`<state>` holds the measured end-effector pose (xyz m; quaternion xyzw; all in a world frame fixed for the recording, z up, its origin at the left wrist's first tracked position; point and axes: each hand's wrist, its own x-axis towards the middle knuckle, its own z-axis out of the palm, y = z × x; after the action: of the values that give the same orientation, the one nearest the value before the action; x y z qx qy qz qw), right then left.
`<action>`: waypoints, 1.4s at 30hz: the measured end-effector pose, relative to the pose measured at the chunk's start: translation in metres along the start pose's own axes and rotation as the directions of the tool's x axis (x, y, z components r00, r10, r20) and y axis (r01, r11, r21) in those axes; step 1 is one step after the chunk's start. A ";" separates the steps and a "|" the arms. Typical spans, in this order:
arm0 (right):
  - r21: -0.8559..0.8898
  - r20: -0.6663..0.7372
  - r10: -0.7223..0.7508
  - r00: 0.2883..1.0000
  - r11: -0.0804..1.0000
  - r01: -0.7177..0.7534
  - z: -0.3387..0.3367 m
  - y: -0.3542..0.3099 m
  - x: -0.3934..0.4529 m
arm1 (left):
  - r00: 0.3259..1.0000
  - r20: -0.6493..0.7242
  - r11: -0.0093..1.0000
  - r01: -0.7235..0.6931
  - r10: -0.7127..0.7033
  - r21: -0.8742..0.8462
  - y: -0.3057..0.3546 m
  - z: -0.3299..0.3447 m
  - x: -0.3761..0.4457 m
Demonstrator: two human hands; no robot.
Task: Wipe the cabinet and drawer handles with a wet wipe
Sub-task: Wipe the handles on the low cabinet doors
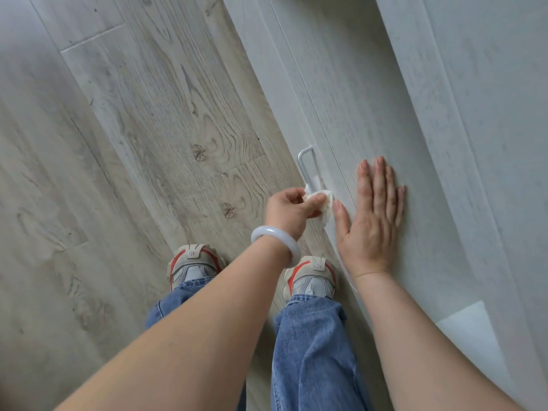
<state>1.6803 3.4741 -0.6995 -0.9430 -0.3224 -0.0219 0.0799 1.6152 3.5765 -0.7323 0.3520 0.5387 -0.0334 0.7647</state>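
while the head view looks steeply down a pale grey wood-grain cabinet front point(385, 114), the left hand point(289, 210) pinches a crumpled white wet wipe point(324, 204) between thumb and curled fingers and holds it wrapped round the near end of a slim white metal bar handle point(305, 166). the handle's far end and bracket are exposed; its near end is hidden under the wipe. judgement: the wipe is folded over the bar so that front and back are cleaned in one stroke, with the exposed length not yet covered. the right hand point(373, 215) lies flat on the cabinet front just beside the handle, fingers straight and close together, thumb spread toward the wipe. judgement: it braces the panel so the door or drawer does not shift under the rubbing; which of the two this panel is cannot be told. a white bangle point(274, 243) sits on the left wrist. grey sneakers with red trim point(194, 262) stand on the light wood-plank floor point(118, 143), close to the cabinet base.
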 end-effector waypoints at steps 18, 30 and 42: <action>-0.129 0.087 0.034 0.996 0.991 -0.023 0.008 0.023 -0.038 | 0.999 0.047 0.992 0.007 -0.013 0.128 0.006 0.004 0.001; -0.135 0.065 0.024 0.998 0.991 -0.015 0.008 0.022 -0.038 | 0.981 0.149 0.970 0.093 -0.128 0.224 0.028 -0.003 0.013; -0.120 0.064 0.048 0.997 0.992 -0.040 0.011 0.022 -0.039 | 0.998 -0.053 0.981 -0.013 0.023 0.191 0.027 0.002 0.002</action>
<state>1.6624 3.4349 -0.7168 -0.9532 -0.3021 -0.0075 0.0132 1.6292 3.5962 -0.7204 0.4293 0.5508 -0.0682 0.7125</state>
